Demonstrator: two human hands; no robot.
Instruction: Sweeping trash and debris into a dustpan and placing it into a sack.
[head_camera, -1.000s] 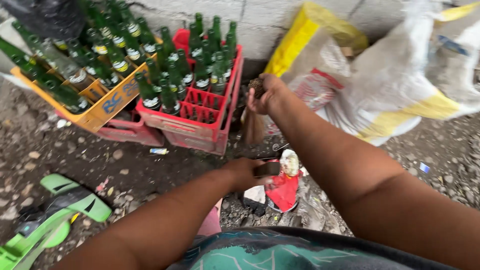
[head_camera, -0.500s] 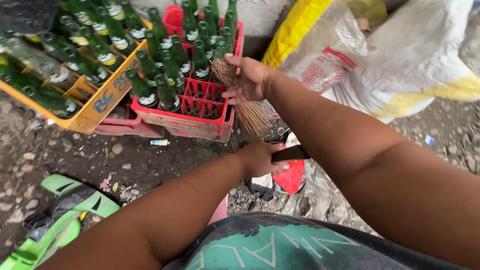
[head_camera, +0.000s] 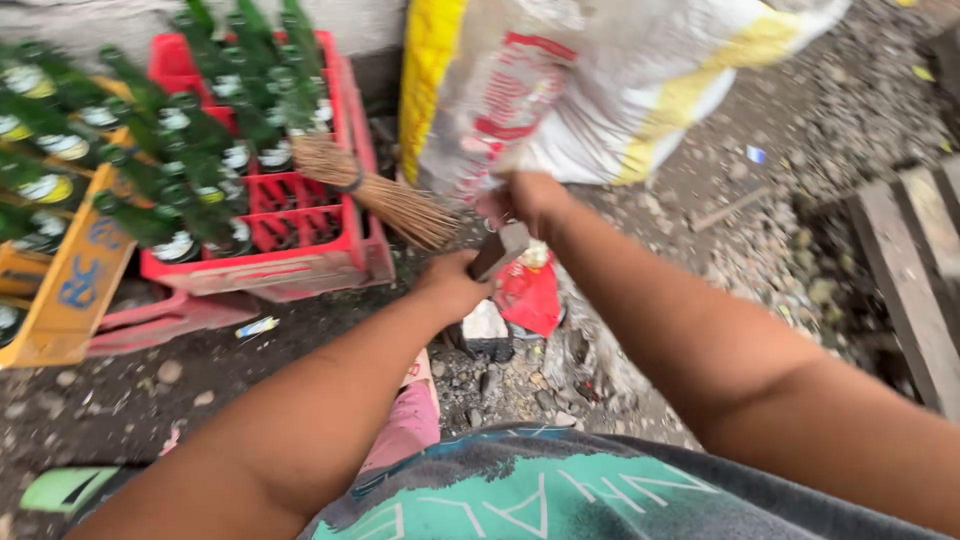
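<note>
The left hand (head_camera: 455, 283) is closed around the end of a dark flat thing (head_camera: 497, 252). It may be a knife or its handle, but the picture is too blurry there to be sure. The right hand (head_camera: 525, 200) is just above the left one, with its fingers curled at the top end of that same dark thing. I cannot tell if it grips it or only touches it.

Right under both hands is a red scrap (head_camera: 530, 292) that looks like plastic, lying on the stony dirt. Just to the left of the hands, a small stick broom (head_camera: 375, 190) lies across the rim of a red crate (head_camera: 300, 262). The crate is full of green glass bottles (head_camera: 205, 150). Farther left stands a yellow crate (head_camera: 70, 300) with more bottles. Behind the right hand leans a big white and yellow sack (head_camera: 600, 90). Far off to the right of the hands are some wooden boards (head_camera: 915, 270).
</note>
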